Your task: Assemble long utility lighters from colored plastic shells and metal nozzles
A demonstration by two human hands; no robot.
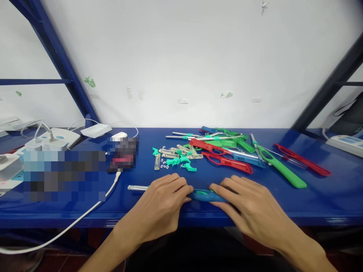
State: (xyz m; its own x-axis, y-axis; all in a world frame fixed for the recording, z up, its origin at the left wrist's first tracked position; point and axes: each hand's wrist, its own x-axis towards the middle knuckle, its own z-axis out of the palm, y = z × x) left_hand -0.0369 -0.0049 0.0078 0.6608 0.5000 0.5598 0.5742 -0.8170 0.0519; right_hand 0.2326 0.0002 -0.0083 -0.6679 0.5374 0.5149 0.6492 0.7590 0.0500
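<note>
Both hands press on a blue long-nosed lighter (202,195) lying flat near the front edge of the blue shelf (326,204). My left hand (163,202) covers its left part with fingers curled over it, and the metal nozzle (136,187) sticks out to the left. My right hand (246,204) grips the handle end, fingers closed on it. Just behind lie small green triggers (181,162) and metal tubes (170,152).
A pile of red, green and blue lighter shells (227,151) lies at the back right, with a green lighter (280,170) and red shell (303,160) further right. White chargers, power strips (51,141) and a cable (93,207) occupy the left. Blue rack struts rise on both sides.
</note>
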